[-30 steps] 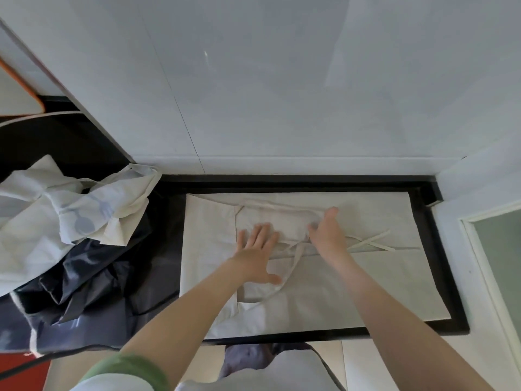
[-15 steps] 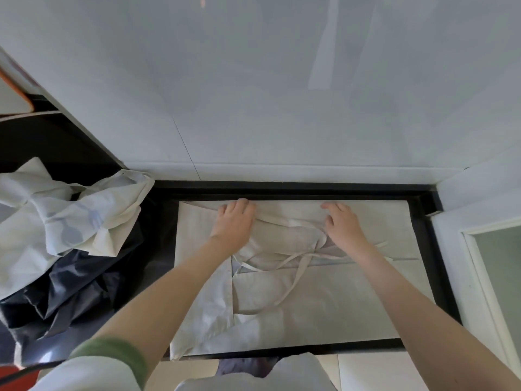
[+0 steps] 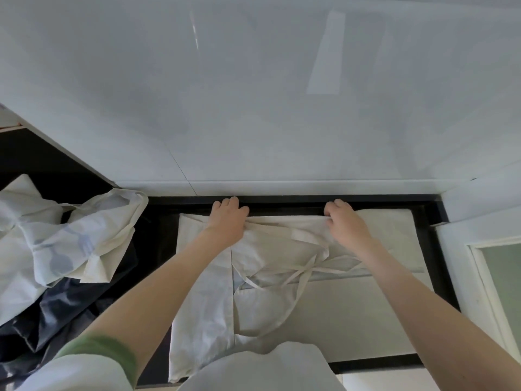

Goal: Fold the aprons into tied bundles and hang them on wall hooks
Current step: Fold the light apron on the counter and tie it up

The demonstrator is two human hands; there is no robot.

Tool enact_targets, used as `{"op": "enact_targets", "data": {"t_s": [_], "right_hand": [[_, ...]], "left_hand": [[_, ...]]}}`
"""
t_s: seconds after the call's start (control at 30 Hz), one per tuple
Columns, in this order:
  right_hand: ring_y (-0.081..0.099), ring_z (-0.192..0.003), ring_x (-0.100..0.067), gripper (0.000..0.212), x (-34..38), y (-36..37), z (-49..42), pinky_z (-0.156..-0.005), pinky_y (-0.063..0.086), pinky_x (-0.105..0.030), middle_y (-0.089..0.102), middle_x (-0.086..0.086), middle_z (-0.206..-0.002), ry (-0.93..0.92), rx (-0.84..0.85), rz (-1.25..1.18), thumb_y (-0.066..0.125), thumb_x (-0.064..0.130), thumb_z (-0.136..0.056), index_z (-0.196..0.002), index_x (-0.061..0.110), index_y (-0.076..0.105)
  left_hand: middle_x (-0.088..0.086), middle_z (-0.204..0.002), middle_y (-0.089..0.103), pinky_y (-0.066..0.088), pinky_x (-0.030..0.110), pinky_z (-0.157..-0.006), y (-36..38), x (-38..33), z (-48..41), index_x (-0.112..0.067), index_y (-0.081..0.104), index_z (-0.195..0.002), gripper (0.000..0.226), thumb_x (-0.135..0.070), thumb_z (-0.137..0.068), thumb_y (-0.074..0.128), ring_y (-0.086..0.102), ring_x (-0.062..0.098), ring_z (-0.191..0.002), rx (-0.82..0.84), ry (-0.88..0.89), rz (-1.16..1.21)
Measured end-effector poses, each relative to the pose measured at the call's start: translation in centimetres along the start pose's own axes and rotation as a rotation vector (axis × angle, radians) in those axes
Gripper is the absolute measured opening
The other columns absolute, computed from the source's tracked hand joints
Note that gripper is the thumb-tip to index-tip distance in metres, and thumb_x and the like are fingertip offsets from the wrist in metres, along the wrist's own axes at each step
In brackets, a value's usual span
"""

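A cream apron (image 3: 352, 314) lies flat on the black counter (image 3: 158, 221), partly folded, with its thin ties (image 3: 304, 273) crossing loosely over the middle. My left hand (image 3: 227, 218) grips the apron's far edge on the left. My right hand (image 3: 344, 221) pinches the same far edge further right. Both hands sit close to the wall, at the back of the counter. No wall hooks are visible.
A heap of other aprons (image 3: 56, 241), white with a pale blue print over dark navy cloth (image 3: 56, 314), lies on the left. A glossy white wall (image 3: 253, 108) rises right behind the counter. A white frame with a greenish pane (image 3: 501, 280) stands at the right.
Both hands have moved from the apron's middle to its far edge and closed on it. The view has tilted upward toward the wall.
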State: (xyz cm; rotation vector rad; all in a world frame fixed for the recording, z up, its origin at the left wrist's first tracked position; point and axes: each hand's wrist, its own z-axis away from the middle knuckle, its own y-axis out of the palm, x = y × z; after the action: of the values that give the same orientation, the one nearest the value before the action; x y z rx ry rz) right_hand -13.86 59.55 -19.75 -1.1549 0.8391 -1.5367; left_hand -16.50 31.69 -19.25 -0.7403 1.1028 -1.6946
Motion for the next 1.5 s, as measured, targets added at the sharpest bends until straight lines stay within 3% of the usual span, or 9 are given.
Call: {"op": "enact_targets", "data": {"t_s": [0.17, 0.3, 0.47, 0.6, 0.77, 0.9, 1.1, 1.3, 1.5], "right_hand": [[0.050, -0.099, -0.033, 0.048, -0.9, -0.1, 1.7, -0.089, 0.043, -0.039, 0.055, -0.021, -0.108, -0.175, -0.407, -0.041, 0.072, 0.009, -0.077, -0.119, -0.001, 0.049], [0.050, -0.090, -0.020, 0.043, 0.5, 1.6, 4.6, -0.079, 0.042, -0.032, 0.058, -0.002, -0.096, -0.494, -0.169, 0.044, 0.077, 0.037, -0.075, -0.103, 0.014, 0.053], [0.055, -0.087, -0.018, 0.042, 0.5, 5.2, 6.4, -0.064, 0.047, -0.029, 0.057, 0.002, -0.090, -0.480, -0.093, 0.278, 0.090, 0.030, -0.053, -0.079, 0.017, 0.061], [0.054, -0.084, -0.018, 0.028, 0.9, 4.8, 7.6, -0.059, 0.047, -0.028, 0.057, 0.001, -0.086, -0.460, -0.243, 0.158, 0.082, 0.012, -0.065, -0.076, 0.015, 0.056], [0.058, -0.079, -0.015, 0.027, 1.5, 3.1, 10.0, -0.062, 0.049, -0.025, 0.059, 0.003, -0.086, -0.539, -0.300, 0.039, 0.042, 0.027, -0.093, -0.083, 0.012, 0.062], [0.052, -0.061, -0.009, 0.032, 2.1, 2.6, 12.9, -0.048, 0.049, -0.031, 0.058, 0.005, -0.080, -0.510, -0.212, -0.008, 0.038, 0.035, -0.098, -0.091, 0.013, 0.061], [0.054, -0.059, -0.008, 0.049, 4.8, 1.5, 15.7, -0.060, 0.045, -0.022, 0.063, 0.002, -0.086, 0.060, 0.508, -0.235, 0.035, 0.063, -0.095, -0.111, 0.024, 0.059], [0.066, -0.092, -0.034, 0.078, 3.3, 0.9, 14.1, -0.082, 0.055, -0.044, 0.065, -0.018, -0.100, 0.695, 0.059, -1.288, 0.028, 0.071, -0.090, -0.117, 0.003, 0.055], [0.062, -0.089, -0.023, 0.028, 0.0, -0.3, 12.0, -0.085, 0.052, -0.038, 0.060, -0.008, -0.108, 0.976, -0.311, -1.794, 0.059, 0.028, -0.095, -0.116, 0.013, 0.050]], "left_hand": [[0.004, -0.097, 0.057, 0.036, 0.028, -0.070, -2.0, -0.8, 0.7, -0.015, 0.039, -0.128, 0.034, -0.012, -0.095, 0.044, 0.055, 0.023, -0.086, -0.030, 0.028, 0.009], [-0.002, -0.065, 0.040, 0.025, 0.026, -0.046, -3.1, -1.7, 1.7, -0.017, 0.031, -0.134, 0.051, 0.001, -0.088, 0.043, 0.042, 0.017, -0.059, -0.017, 0.060, -0.083], [-0.002, -0.065, 0.039, 0.025, 0.026, -0.050, -4.4, -2.4, 2.5, -0.016, 0.027, -0.139, 0.060, 0.003, -0.085, 0.047, 0.042, 0.019, -0.069, -0.100, 0.108, -0.198], [-0.003, -0.079, 0.054, 0.030, 0.028, -0.061, -4.6, -2.5, 3.6, -0.016, 0.017, -0.149, 0.074, 0.001, -0.086, 0.051, 0.048, 0.019, -0.077, -0.169, 0.134, -0.248], [-0.011, -0.046, 0.044, 0.018, 0.024, -0.047, -4.7, -2.3, 6.2, -0.025, 0.073, -0.087, 0.057, -0.011, -0.032, 0.080, 0.032, 0.015, -0.045, -0.339, 0.120, -0.371], [-0.007, -0.047, 0.051, 0.025, 0.020, -0.045, -3.3, -2.3, 7.5, -0.011, 0.076, -0.096, 0.080, -0.001, -0.016, 0.078, 0.044, 0.014, -0.040, -0.447, 0.208, -0.264], [-0.002, -0.058, 0.060, 0.038, 0.023, -0.045, -2.6, -2.6, 10.0, -0.006, 0.073, -0.096, 0.070, 0.007, -0.028, 0.082, 0.048, 0.018, -0.046, -0.451, 0.255, -0.220], [0.000, -0.072, 0.066, 0.043, 0.027, -0.051, -0.6, -2.8, 12.7, -0.013, 0.071, -0.089, 0.051, -0.007, -0.041, 0.088, 0.056, 0.019, -0.057, -0.400, 0.455, -0.288], [-0.002, -0.102, 0.066, 0.045, 0.028, -0.075, 1.9, -2.7, 14.3, -0.019, 0.055, -0.122, 0.038, -0.005, -0.086, 0.061, 0.059, 0.020, -0.090, -0.019, 0.590, -0.392]]}}
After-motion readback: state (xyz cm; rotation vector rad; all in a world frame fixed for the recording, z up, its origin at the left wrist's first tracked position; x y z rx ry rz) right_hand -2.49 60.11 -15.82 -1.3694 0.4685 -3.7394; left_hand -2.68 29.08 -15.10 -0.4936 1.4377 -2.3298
